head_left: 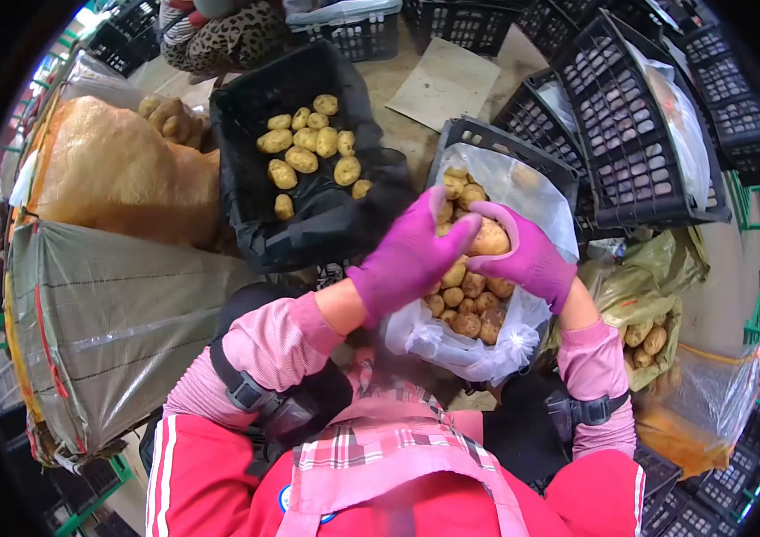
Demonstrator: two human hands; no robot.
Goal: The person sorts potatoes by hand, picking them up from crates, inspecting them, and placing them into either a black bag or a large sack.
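Observation:
Both my hands wear magenta gloves and hover over a crate [568, 179] lined with a pale plastic bag [487, 345] full of potatoes [468, 309]. Between the fingers and thumb of my right hand [528, 259] is a larger potato [490, 239]. My left hand [416, 255] is just left of it, thumb and forefinger apart over the heap; its other fingers are hidden. To the left, a black-lined crate [313, 246] holds several loose yellow potatoes [305, 139].
A large orange mesh sack [129, 170] and grey-green sheeting [120, 322] stand at left. Stacked black crates [613, 125] rise at right, above an olive bag [657, 277] with potatoes. A flat board [444, 82] lies ahead. Another person's patterned clothing [237, 40] shows at top left.

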